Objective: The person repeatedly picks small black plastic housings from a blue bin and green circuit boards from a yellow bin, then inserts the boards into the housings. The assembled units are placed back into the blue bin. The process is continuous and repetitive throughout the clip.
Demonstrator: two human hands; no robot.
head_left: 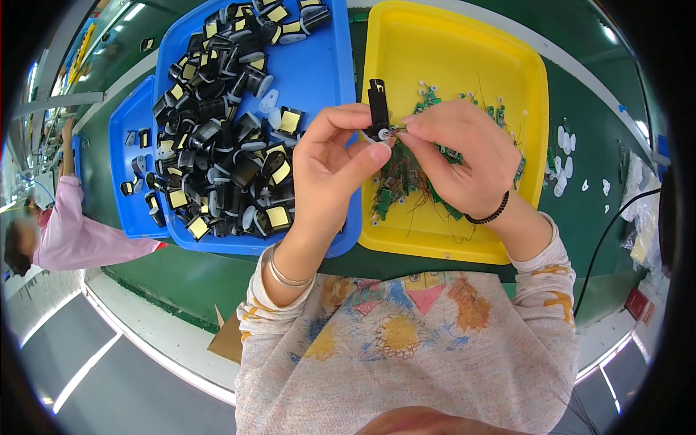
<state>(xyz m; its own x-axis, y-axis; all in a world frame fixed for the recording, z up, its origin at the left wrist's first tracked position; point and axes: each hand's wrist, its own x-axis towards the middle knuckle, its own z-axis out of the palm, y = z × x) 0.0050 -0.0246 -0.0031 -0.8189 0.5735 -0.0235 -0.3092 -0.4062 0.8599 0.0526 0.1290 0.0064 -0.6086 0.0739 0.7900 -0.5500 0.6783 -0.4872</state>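
Note:
Between thumb and fingers my left hand [337, 156] grips a black plastic housing [378, 105], its long end pointing away from me. A small round whitish part [384, 134] sits at the housing's near end. My right hand [464, 145] is closed in a pinch right beside that end, on thin wires or a small piece mostly hidden by the fingertips. Both hands are above the inner edge of the yellow tray [449, 29], which holds several green circuit boards [384, 199] with thin wires. Part of the boards is covered by my right hand.
On the left, a blue tray [319, 80] is heaped with black housings [217, 145] bearing pale yellow pads. A smaller blue tray [123, 203] adjoins it. White pieces [564, 163] and clear plastic bags [641, 188] lie at the right. Another person in a pink sleeve [80, 228] is at far left.

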